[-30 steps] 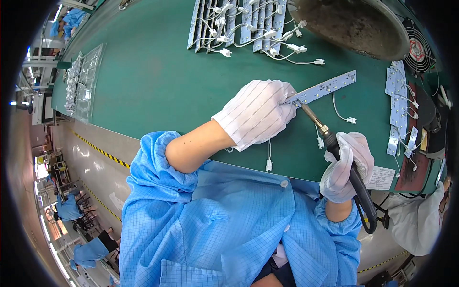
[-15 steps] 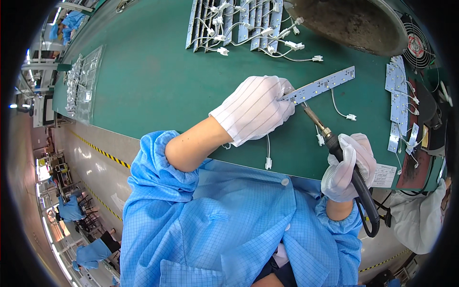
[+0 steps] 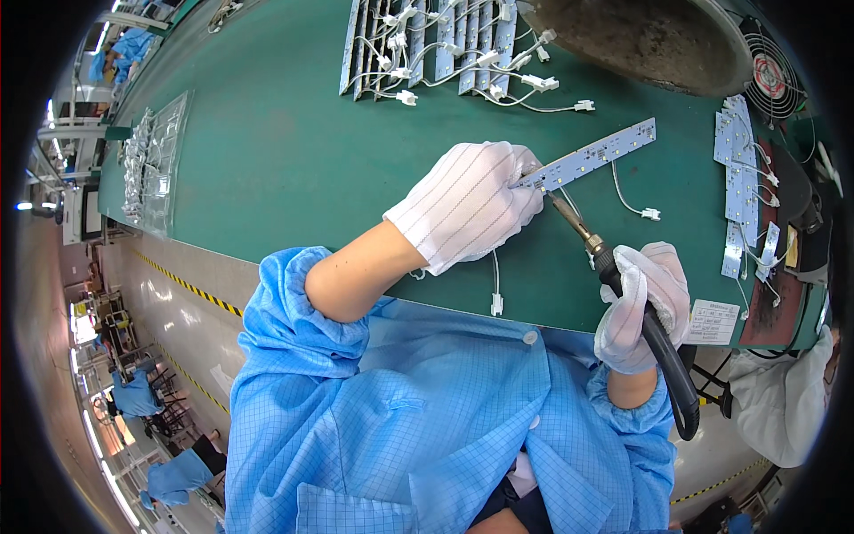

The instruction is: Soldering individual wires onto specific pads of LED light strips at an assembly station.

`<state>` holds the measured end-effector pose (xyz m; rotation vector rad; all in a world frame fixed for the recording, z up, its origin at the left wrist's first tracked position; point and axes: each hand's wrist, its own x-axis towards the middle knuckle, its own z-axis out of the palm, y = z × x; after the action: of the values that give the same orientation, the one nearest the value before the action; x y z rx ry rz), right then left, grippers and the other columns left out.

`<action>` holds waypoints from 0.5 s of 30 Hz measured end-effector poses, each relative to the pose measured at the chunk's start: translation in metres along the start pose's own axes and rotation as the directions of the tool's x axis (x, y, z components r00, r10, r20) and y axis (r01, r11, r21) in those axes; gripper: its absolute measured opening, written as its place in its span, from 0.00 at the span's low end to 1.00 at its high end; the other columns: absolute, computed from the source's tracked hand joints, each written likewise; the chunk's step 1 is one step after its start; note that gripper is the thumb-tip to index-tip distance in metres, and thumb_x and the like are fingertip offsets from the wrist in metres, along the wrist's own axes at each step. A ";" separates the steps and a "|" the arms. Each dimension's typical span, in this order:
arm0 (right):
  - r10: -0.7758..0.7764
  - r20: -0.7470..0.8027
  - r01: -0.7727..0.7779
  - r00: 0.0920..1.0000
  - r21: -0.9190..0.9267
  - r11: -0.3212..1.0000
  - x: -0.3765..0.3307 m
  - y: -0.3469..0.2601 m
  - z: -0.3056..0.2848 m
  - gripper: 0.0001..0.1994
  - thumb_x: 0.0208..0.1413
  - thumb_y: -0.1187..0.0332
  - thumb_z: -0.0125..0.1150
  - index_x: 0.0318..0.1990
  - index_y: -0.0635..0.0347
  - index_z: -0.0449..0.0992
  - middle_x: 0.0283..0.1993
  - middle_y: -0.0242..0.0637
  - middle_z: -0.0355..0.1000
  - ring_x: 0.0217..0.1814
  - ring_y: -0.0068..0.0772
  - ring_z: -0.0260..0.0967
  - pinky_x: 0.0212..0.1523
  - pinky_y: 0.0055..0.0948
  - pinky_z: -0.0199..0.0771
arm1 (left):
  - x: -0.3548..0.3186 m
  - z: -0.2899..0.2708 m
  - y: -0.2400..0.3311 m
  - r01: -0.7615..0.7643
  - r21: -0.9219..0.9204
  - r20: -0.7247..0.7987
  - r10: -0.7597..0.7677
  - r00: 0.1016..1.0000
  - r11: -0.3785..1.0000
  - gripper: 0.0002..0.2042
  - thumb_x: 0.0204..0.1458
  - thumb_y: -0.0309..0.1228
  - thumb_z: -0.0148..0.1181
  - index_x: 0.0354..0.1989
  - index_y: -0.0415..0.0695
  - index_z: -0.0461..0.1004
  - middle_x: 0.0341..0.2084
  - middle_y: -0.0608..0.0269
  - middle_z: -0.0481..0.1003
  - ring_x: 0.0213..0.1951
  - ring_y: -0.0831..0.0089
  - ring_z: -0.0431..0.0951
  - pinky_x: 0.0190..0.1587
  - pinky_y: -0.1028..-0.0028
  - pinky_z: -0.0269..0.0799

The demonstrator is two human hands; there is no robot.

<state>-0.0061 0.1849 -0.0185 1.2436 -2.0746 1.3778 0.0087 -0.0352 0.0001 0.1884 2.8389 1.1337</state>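
Observation:
My left hand (image 3: 471,203), in a white striped glove, pinches the near end of a narrow LED strip board (image 3: 598,153). The board slants up to the right above the green bench, with white wires and small connectors (image 3: 651,214) dangling from it. In my right hand (image 3: 642,307), also gloved, is a soldering iron (image 3: 594,242) with a black handle and a thick cord end. Its tip points up-left and lies at or very near the board's lower edge, beside my left fingers; whether it touches I cannot tell. Another wire with a connector (image 3: 496,304) hangs below my left hand.
At the back lie several LED boards (image 3: 445,53) with tangled wires, beside a large dark round lamp-like hood (image 3: 649,40). More boards (image 3: 740,191), a fan (image 3: 772,76) and a paper label (image 3: 713,322) are on the right. Clear plastic packaging (image 3: 165,169) sits far left.
The soldering iron and my right hand have shifted slightly left. The view has moved a little; my left hand still holds the board at the same slant.

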 end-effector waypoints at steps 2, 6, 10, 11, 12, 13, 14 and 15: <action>-0.001 -0.014 0.001 1.000 0.000 1.000 -0.001 -0.001 0.001 0.11 0.47 0.79 0.47 0.40 0.70 0.65 0.32 0.51 0.72 0.25 0.38 0.64 0.29 0.38 0.68 | 0.001 0.000 0.000 -0.063 0.032 -0.007 0.063 0.998 0.998 0.10 0.44 0.30 0.56 0.30 0.34 0.75 0.25 0.44 0.73 0.28 0.48 0.73 0.32 0.61 0.70; -0.016 0.027 0.017 1.000 -0.036 0.999 0.003 -0.003 0.000 0.11 0.47 0.80 0.47 0.40 0.71 0.65 0.34 0.51 0.71 0.25 0.38 0.64 0.28 0.38 0.68 | -0.001 -0.002 0.000 0.023 -0.005 0.004 -0.023 1.000 1.000 0.10 0.45 0.30 0.55 0.31 0.34 0.75 0.25 0.45 0.74 0.28 0.49 0.74 0.33 0.61 0.70; -0.121 0.006 0.121 0.993 -0.057 0.991 -0.002 0.006 -0.004 0.12 0.49 0.82 0.48 0.42 0.72 0.65 0.37 0.51 0.69 0.25 0.37 0.64 0.27 0.35 0.68 | -0.005 -0.014 0.010 0.087 0.038 0.119 -0.090 0.989 0.996 0.11 0.47 0.33 0.57 0.29 0.35 0.74 0.25 0.46 0.74 0.28 0.49 0.74 0.33 0.62 0.71; -0.130 -0.019 0.129 0.991 -0.046 0.991 -0.003 0.008 -0.007 0.12 0.50 0.82 0.49 0.44 0.72 0.65 0.38 0.51 0.68 0.25 0.37 0.64 0.26 0.34 0.67 | -0.011 -0.020 0.014 0.083 0.039 0.117 -0.087 0.989 0.996 0.11 0.47 0.33 0.57 0.29 0.35 0.74 0.25 0.46 0.74 0.28 0.49 0.74 0.33 0.62 0.71; -0.085 0.009 0.086 0.996 -0.066 0.994 -0.004 0.008 -0.011 0.11 0.53 0.80 0.48 0.45 0.72 0.64 0.39 0.50 0.66 0.28 0.38 0.66 0.27 0.34 0.70 | -0.018 -0.029 0.018 0.102 0.224 0.188 -0.146 0.971 0.969 0.13 0.47 0.36 0.58 0.28 0.35 0.74 0.24 0.47 0.74 0.28 0.50 0.74 0.33 0.62 0.71; -0.085 0.006 0.085 0.996 -0.067 0.994 -0.006 0.009 -0.009 0.11 0.53 0.80 0.48 0.45 0.72 0.64 0.39 0.50 0.66 0.28 0.38 0.66 0.27 0.34 0.70 | -0.023 -0.036 0.022 0.108 0.403 0.241 -0.219 0.945 0.909 0.15 0.47 0.39 0.59 0.26 0.36 0.73 0.23 0.48 0.73 0.28 0.51 0.75 0.33 0.62 0.71; -0.076 -0.124 0.064 0.989 -0.101 0.993 -0.008 0.011 -0.003 0.10 0.50 0.80 0.48 0.41 0.71 0.66 0.36 0.51 0.69 0.25 0.37 0.65 0.25 0.33 0.68 | -0.025 -0.040 0.028 0.105 0.404 0.243 -0.217 0.945 0.909 0.15 0.47 0.39 0.59 0.26 0.36 0.73 0.23 0.48 0.73 0.28 0.51 0.75 0.33 0.62 0.71; -0.079 -0.249 0.049 0.965 -0.122 0.991 -0.008 0.012 0.001 0.09 0.47 0.80 0.49 0.37 0.70 0.67 0.34 0.51 0.72 0.23 0.36 0.65 0.24 0.33 0.66 | -0.028 -0.045 0.034 0.060 0.505 0.196 -0.182 0.964 0.861 0.17 0.46 0.43 0.60 0.25 0.37 0.74 0.22 0.51 0.73 0.28 0.54 0.75 0.32 0.62 0.70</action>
<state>-0.0116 0.1896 -0.0309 1.0205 -1.8929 1.2938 0.0337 -0.0454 0.0574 0.1554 2.8076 0.3066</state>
